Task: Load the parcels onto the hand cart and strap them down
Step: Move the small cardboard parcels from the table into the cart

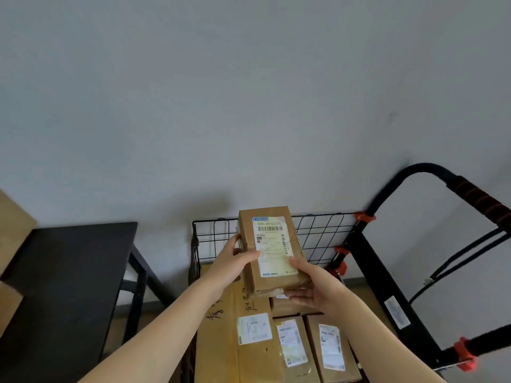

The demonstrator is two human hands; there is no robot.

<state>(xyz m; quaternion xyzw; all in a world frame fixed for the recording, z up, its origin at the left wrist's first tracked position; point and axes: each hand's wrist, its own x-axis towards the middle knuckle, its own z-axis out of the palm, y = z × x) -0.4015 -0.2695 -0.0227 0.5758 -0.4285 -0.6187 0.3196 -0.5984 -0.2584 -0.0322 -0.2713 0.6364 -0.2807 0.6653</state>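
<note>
I hold a small brown cardboard parcel (276, 280) with a white shipping label above the hand cart. My left hand (233, 262) grips its left side, thumb on top. My right hand (312, 288) grips its near right corner, fingers underneath. Below it, several brown parcels lie in the cart: a large box (218, 338) with handwriting on the left and two narrower labelled boxes (293, 352) (331, 349) on the right. The cart has a black wire mesh wall (323, 233) at the back and a black tubular handle (431, 172) at the right with red clips.
A black table (63, 277) stands to the left of the cart. Cardboard boxes (13, 225) sit at the far left edge. A plain grey wall is behind everything. The cart's black side frame (387, 291) carries a white sticker.
</note>
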